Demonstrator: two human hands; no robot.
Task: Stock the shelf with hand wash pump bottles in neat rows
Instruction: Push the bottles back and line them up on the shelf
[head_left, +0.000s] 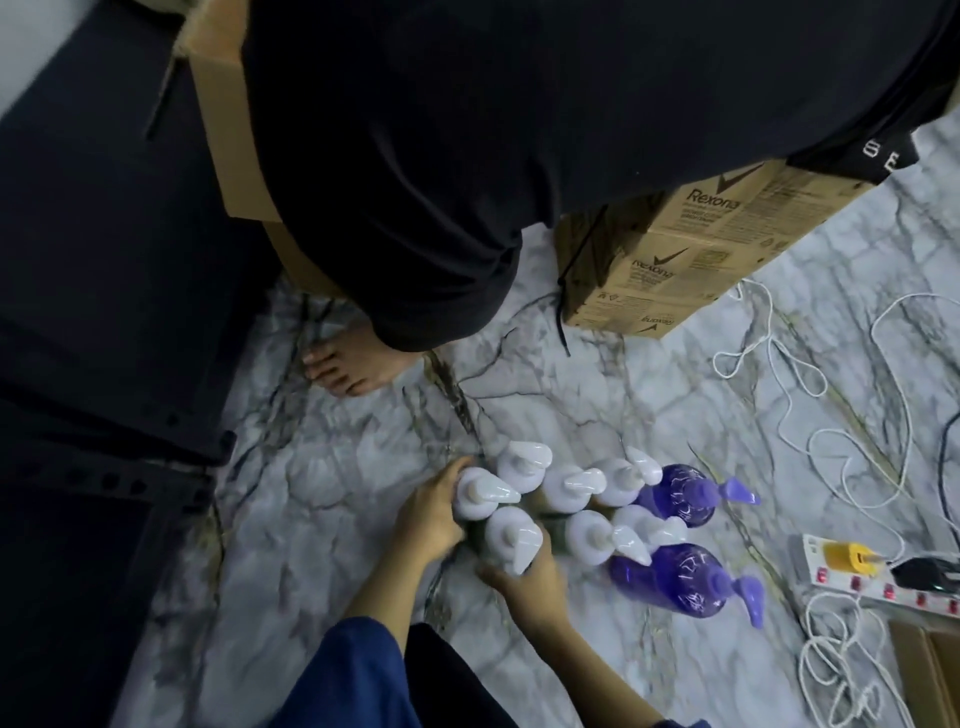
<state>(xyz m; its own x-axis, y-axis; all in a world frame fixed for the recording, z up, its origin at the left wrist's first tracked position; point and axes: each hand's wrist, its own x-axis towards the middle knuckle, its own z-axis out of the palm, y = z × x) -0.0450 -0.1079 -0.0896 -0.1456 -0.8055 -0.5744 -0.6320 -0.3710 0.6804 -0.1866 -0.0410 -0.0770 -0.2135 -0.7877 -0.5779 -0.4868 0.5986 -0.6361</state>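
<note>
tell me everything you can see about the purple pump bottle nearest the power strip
The translucent purple plastic pump bottle stands upright on the marble-patterned floor at the right end of the near row. It has a matching lilac pump head whose nozzle points toward the white power strip. White markings show on its shoulder, too blurred to read. A second purple bottle stands just behind it. A white pump nozzle beside it overlaps its left edge; actual contact cannot be told. No hand touches it.

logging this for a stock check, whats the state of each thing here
white pump bottles: upright on the floor, two rows
left hand: grips the end white bottle
right hand: grips the near-row white bottle
purple pump bottles: two, upright, at the rows' right end
Rexona carton: closed, on the floor
power strip: yellow plug in, switches lit red
</note>
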